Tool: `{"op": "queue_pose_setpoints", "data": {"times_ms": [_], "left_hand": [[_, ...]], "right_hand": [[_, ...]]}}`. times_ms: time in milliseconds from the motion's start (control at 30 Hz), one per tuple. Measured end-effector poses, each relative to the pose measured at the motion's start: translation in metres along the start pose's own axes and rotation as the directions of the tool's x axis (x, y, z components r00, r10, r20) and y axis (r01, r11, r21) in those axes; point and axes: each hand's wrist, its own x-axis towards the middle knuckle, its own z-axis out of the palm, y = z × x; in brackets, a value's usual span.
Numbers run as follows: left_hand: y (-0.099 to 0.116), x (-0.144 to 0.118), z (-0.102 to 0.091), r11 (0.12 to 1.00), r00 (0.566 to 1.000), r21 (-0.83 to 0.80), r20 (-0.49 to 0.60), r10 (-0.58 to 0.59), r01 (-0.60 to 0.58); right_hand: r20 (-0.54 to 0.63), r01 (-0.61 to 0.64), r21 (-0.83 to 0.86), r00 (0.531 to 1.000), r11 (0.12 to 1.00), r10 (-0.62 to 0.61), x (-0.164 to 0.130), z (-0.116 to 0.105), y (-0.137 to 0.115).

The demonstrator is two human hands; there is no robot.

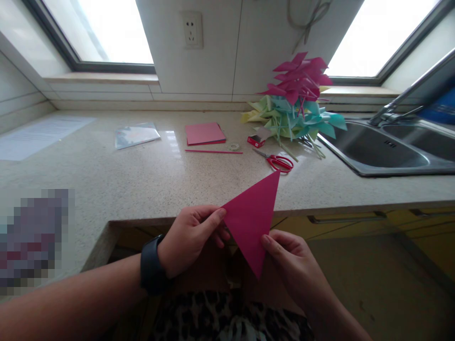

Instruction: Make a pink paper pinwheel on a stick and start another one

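A sheet of magenta paper (254, 215), folded into a triangle, is held in the air in front of the counter's edge. My left hand (194, 239), with a dark watch on its wrist, pinches the triangle's left corner between thumb and fingers. On the right side, my right hand (293, 260) grips the long edge, its thumb on top. The triangle's upper tip reaches toward red-handled scissors (279, 162) lying on the counter. Behind them are a small red box (259, 137), a roll of tape (234, 147), a thin pink stick (213, 151) and a stack of pink paper (205, 133).
Pink, blue and yellow-green paper pinwheels (298, 104) are heaped by the wall, beside the steel sink (377, 147). A clear packet (137, 135) and printed sheets (42, 135) lie on the counter's (142, 184) left part. Below its front edge are yellow drawers (348, 225).
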Motion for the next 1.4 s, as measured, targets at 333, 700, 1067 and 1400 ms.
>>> {"op": "queue_pose_setpoints", "data": {"times_ms": [333,700,1067,1400], "left_hand": [[0.003,-0.003,0.002,0.999,0.991,0.052,0.135,-0.015,0.008],[0.002,-0.006,0.001,0.994,0.988,0.108,0.15,-0.035,0.019],[0.003,-0.005,0.0,0.99,0.985,0.144,0.17,-0.021,-0.003],[0.005,-0.007,0.001,0.985,0.98,0.171,0.193,-0.046,0.013]], "right_hand": [[-0.094,0.002,0.365,0.995,0.931,0.035,-0.001,0.015,-0.019],[-0.116,0.036,0.41,0.993,0.912,0.013,0.007,0.018,-0.033],[-0.252,0.127,0.358,0.967,0.925,-0.035,0.01,0.011,-0.053],[-0.308,0.18,0.34,0.949,0.923,-0.071,0.012,0.005,-0.054]]}}
